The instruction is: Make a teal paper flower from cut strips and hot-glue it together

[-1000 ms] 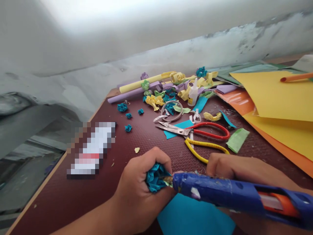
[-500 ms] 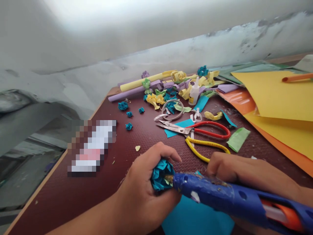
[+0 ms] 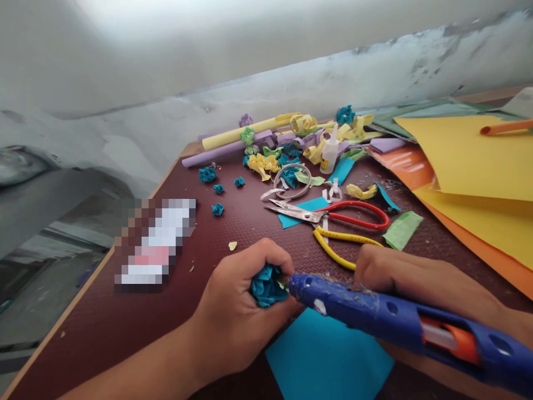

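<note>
My left hand [image 3: 239, 308] is closed around a crumpled teal paper flower [image 3: 266, 286], with thumb and forefinger curled about its rim. A blue hot glue gun [image 3: 366, 314] is gripped in my right hand [image 3: 425, 289], most of whose fingers are hidden behind the gun's body. The gun's nozzle end is at the flower's right side; whether the tip touches the paper I cannot tell. Under both hands lies a flat teal paper sheet [image 3: 328, 355]. Beyond them rest scissors [image 3: 316, 214] with one red and one yellow handle.
Several small teal paper flowers [image 3: 217, 209] lie left of centre. Farther back are rolled paper tubes [image 3: 233, 150], paper scraps, a small white glue bottle [image 3: 330, 153] and a tape ring [image 3: 292, 181]. Yellow sheets [image 3: 478, 161] cover the right side. A blurred-out object [image 3: 160, 241] sits near the left edge.
The flower has turned in my left hand and moved slightly left and up. The glue gun has shifted a little up and left, its nozzle still by the flower.
</note>
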Demonstrator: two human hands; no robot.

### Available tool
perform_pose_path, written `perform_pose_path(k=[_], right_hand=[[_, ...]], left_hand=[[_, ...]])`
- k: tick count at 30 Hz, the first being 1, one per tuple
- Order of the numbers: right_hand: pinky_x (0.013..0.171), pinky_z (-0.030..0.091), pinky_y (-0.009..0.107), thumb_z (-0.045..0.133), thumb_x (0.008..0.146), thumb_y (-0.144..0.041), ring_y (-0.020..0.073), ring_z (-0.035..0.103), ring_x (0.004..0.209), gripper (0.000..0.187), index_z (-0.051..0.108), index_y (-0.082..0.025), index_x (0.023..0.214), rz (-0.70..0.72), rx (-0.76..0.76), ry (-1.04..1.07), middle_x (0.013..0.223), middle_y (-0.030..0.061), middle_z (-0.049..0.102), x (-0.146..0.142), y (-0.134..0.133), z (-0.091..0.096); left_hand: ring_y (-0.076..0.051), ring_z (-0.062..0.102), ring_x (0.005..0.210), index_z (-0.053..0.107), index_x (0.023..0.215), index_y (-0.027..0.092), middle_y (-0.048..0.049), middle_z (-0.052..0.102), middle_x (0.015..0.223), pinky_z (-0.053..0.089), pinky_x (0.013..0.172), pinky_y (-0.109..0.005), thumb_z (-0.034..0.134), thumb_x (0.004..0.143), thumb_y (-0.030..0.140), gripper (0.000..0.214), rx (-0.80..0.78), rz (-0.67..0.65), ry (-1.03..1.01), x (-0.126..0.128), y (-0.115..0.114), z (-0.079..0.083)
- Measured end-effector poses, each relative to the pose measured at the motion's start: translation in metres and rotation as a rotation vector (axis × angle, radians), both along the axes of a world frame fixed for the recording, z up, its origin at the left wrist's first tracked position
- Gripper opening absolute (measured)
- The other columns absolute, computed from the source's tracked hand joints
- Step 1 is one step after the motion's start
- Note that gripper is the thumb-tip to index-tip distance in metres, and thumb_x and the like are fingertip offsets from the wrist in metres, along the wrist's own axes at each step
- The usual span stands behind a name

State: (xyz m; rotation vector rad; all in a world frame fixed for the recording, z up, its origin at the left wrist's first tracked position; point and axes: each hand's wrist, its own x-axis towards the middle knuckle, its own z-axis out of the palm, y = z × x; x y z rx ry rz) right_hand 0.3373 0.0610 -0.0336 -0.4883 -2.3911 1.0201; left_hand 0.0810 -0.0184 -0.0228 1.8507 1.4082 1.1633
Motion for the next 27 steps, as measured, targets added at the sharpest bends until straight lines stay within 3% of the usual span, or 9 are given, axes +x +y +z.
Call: perform_pose_path(k=[7,17,23,27], right_hand=[[0.051,0.039,0.021,0.07,0.086,-0.018,0.0104,0.054,0.061,0.018,0.054,-0.024,0.091,-0.008,-0.017,-0.079,0.079,-0.0033,0.061,-0.001,-0.002,0.003],[0.047,0.035,0.02,0.07,0.072,-0.008,0.0092,0.05,0.056,0.028,0.049,-0.024,0.082,-0.026,0.072,-0.128,0.073,-0.0051,0.058,-0.001,-0.004,0.003],[0.045,0.037,0.021,0.068,0.071,-0.01,0.0097,0.052,0.051,0.022,0.052,-0.023,0.078,-0.059,0.168,-0.151,0.069,-0.0041,0.061,-0.004,-0.006,0.013],[0.041,0.035,0.022,0.069,0.068,-0.013,0.0114,0.054,0.048,0.022,0.051,-0.023,0.075,-0.125,0.137,-0.16,0.064,-0.0033,0.06,-0.005,-0.005,0.012]], left_hand=[[-0.009,0.056,0.063,0.058,0.083,0.023,0.0066,0.061,0.075,0.045,0.056,-0.019,0.073,0.077,0.009,0.021,-0.033,0.051,0.019,0.001,0.0,0.0],[-0.008,0.057,0.063,0.061,0.082,0.022,0.0071,0.063,0.074,0.046,0.058,-0.016,0.07,0.076,0.006,0.02,-0.023,0.053,0.04,0.002,0.0,0.004],[-0.007,0.048,0.055,0.056,0.081,0.022,0.0081,0.056,0.068,0.041,0.05,-0.017,0.07,0.073,0.007,0.023,-0.067,0.057,0.001,0.002,-0.002,0.004],[-0.007,0.049,0.057,0.055,0.088,0.023,0.0074,0.056,0.073,0.043,0.05,-0.016,0.068,0.068,0.002,0.031,-0.081,0.034,-0.013,0.004,-0.003,0.004]])
